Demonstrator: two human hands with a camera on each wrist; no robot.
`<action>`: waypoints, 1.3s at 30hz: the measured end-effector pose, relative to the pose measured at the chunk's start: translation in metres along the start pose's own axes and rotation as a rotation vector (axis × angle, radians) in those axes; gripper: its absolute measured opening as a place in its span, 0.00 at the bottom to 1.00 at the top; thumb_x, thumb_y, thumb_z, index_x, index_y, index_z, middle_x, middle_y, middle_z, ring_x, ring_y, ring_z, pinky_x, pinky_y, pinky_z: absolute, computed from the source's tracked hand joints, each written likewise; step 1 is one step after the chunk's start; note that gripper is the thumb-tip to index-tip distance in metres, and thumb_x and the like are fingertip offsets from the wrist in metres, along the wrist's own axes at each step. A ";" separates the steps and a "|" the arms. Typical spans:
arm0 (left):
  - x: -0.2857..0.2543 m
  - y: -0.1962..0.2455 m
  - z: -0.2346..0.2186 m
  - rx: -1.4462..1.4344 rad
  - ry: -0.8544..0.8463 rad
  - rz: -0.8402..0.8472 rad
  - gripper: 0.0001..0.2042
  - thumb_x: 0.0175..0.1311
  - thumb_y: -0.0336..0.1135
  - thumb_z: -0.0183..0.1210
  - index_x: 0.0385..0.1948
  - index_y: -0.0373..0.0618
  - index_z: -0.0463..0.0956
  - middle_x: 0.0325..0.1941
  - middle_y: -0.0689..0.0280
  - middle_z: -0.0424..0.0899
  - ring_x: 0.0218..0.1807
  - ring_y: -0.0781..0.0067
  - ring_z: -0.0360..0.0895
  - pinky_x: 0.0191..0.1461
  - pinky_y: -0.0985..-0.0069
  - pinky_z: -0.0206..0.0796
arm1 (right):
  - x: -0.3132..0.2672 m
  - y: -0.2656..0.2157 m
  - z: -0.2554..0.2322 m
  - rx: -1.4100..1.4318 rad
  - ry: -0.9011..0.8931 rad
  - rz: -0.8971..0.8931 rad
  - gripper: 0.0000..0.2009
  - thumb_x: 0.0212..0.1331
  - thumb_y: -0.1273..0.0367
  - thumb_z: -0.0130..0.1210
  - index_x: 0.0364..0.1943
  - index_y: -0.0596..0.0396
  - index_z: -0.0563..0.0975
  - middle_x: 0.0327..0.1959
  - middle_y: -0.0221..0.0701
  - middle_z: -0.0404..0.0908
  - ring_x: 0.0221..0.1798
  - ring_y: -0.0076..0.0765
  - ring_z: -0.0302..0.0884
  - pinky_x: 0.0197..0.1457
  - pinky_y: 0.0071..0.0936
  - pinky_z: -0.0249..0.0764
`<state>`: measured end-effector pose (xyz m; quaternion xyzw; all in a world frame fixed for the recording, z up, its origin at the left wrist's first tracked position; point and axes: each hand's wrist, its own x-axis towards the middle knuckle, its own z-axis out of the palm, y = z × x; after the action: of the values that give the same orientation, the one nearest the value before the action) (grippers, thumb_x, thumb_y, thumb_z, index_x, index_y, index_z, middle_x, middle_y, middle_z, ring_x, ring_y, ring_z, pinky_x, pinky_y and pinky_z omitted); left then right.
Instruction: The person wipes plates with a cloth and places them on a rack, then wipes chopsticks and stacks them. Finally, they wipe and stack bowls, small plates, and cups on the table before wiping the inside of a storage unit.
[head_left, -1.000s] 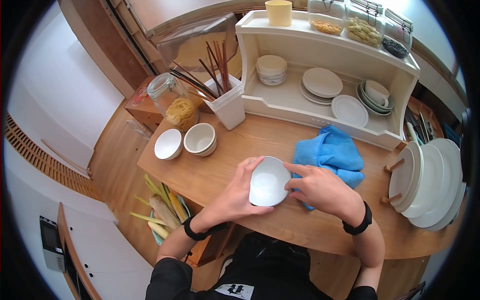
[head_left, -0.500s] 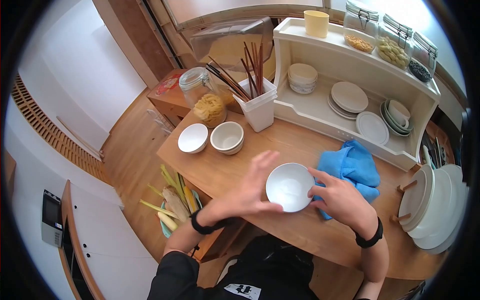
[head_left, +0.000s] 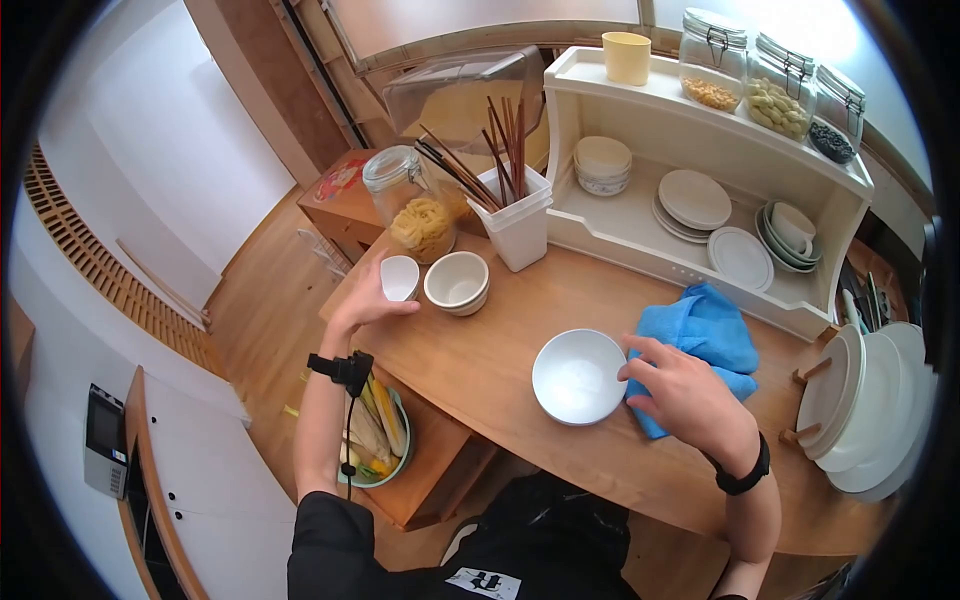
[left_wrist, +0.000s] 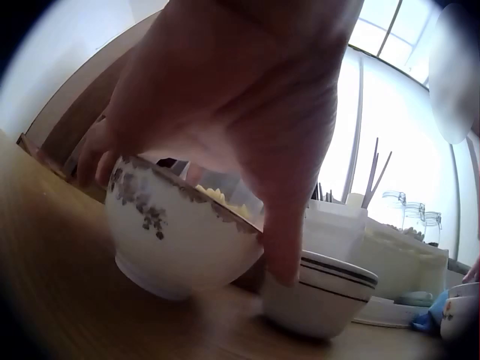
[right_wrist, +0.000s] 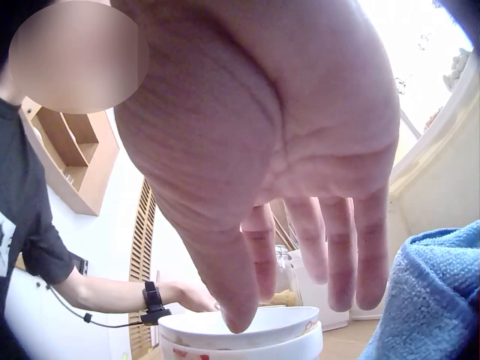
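Note:
At the left of the table, my left hand (head_left: 365,300) spans a small white bowl (head_left: 400,277), thumb on one side and fingers on the other. The left wrist view shows that this bowl (left_wrist: 176,236) has a brown flower pattern and tilts a little. Right beside it stand cream bowls (head_left: 457,283) with dark lines. Nearer the table's middle are white bowls (head_left: 578,377), one in another, as the right wrist view shows. My right hand (head_left: 690,400) hovers at their right rim, its fingers loosely extended. Whether its fingertips touch the rim, I cannot tell.
A blue cloth (head_left: 700,335) lies behind my right hand. Behind the bowls stand a pasta jar (head_left: 422,225) and a white chopstick holder (head_left: 520,230). A cream shelf (head_left: 690,270) holds dishes and jars; plates (head_left: 880,400) stand in a rack at right. Vegetables (head_left: 375,430) sit below the table's left edge.
My left hand has let go of the middle bowl and moved left to the small white bowl. The middle bowl now rests on the table, and my right hand has stayed beside it.

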<state>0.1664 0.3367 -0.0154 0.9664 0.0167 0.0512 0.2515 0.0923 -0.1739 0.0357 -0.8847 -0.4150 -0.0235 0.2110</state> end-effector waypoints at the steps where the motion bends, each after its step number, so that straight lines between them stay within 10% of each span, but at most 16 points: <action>1: 0.003 -0.005 0.002 -0.025 0.012 0.016 0.63 0.35 0.49 0.80 0.75 0.35 0.48 0.75 0.40 0.58 0.75 0.41 0.57 0.77 0.54 0.52 | 0.000 0.000 -0.001 0.002 0.000 0.004 0.14 0.54 0.72 0.66 0.45 0.55 0.78 0.61 0.38 0.74 0.54 0.49 0.79 0.57 0.40 0.77; 9: -0.053 0.049 -0.028 0.136 0.434 0.022 0.53 0.37 0.42 0.77 0.71 0.42 0.59 0.69 0.46 0.66 0.69 0.47 0.66 0.73 0.58 0.60 | 0.000 0.004 0.001 -0.003 0.028 -0.005 0.19 0.53 0.72 0.67 0.50 0.55 0.77 0.60 0.38 0.75 0.55 0.48 0.79 0.58 0.40 0.77; 19: -0.095 0.240 0.030 -0.292 -0.231 0.674 0.52 0.42 0.41 0.77 0.73 0.42 0.55 0.67 0.50 0.65 0.70 0.49 0.64 0.74 0.61 0.58 | 0.001 -0.012 -0.016 0.097 0.078 0.073 0.37 0.52 0.68 0.69 0.67 0.52 0.64 0.64 0.45 0.71 0.59 0.57 0.76 0.58 0.43 0.77; 39: -0.092 0.247 0.097 -0.101 -0.280 0.605 0.58 0.40 0.52 0.80 0.75 0.48 0.52 0.70 0.43 0.58 0.72 0.37 0.57 0.74 0.52 0.56 | -0.001 -0.002 -0.005 0.012 -0.092 0.029 0.33 0.49 0.61 0.73 0.61 0.50 0.73 0.67 0.55 0.67 0.51 0.59 0.81 0.56 0.44 0.78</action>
<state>0.0872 0.0688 0.0123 0.9116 -0.3080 -0.0090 0.2722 0.0904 -0.1757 0.0411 -0.8895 -0.4116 0.0228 0.1972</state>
